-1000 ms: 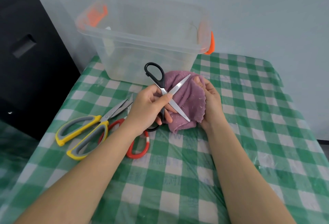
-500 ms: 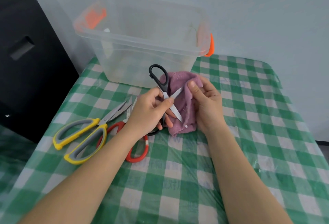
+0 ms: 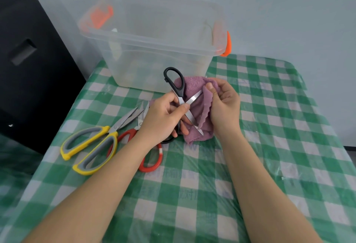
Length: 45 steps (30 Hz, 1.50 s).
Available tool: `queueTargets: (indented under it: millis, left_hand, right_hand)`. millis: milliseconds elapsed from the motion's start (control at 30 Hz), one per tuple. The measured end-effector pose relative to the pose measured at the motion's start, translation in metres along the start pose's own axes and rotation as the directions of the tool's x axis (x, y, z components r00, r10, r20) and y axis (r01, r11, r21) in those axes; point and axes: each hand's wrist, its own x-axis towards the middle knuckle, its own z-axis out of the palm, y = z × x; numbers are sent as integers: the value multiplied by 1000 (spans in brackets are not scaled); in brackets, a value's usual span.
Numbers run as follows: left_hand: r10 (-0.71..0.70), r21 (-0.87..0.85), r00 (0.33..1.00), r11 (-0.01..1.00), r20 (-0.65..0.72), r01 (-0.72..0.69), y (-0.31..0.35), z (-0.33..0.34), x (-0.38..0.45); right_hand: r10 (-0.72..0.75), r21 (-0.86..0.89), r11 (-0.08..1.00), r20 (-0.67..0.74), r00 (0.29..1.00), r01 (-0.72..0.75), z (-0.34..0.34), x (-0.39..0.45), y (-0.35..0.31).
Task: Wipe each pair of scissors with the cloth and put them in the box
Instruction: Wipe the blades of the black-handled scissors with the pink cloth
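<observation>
Head view | left hand (image 3: 161, 119) grips black scissors (image 3: 180, 96) | right hand (image 3: 224, 105) pinches cloth (image 3: 194, 107) | box (image 3: 154, 49) contents unclear

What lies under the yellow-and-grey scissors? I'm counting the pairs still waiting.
A red-handled pair of scissors lies partly beneath the yellow-and-grey-handled scissors on the green checked tablecloth. The left hand and forearm cover its middle, so anything else there stays hidden.

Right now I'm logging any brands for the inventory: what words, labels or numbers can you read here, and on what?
None can be read.
Tablecloth: faint print, maybe characters, near the red scissors, too blurred to read.
Black scissors, yellow scissors, box: no visible markings.
</observation>
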Motion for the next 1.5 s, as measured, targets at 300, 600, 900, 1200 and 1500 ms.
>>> queueTargets:
  millis: [300,600,900,1200,1500]
  left_hand:
    - [-1,-42,1000,999,-20,0,2,0,-1]
    - [5,-6,1000,1000,-14,-5,1,1,-1]
    - [2,-33,1000,999,-26,-2,0,0,-1]
    - [19,-13,1000,1000,-25,-20,2,0,0]
    - [61,42,998,997,13,-61,2,1,-3]
  right_hand:
    - [88,194,974,143,986,-115,-5,0,-6]
    - [-19,-6,1000,19,1000,19,3,-1,-7]
    - [-19,20,1000,21,1000,19,-1,-5,-5]
    - [33,30,999,14,999,-33,2,-4,-10]
    - [-43,-92,995,-3,999,42,0,-3,-8]
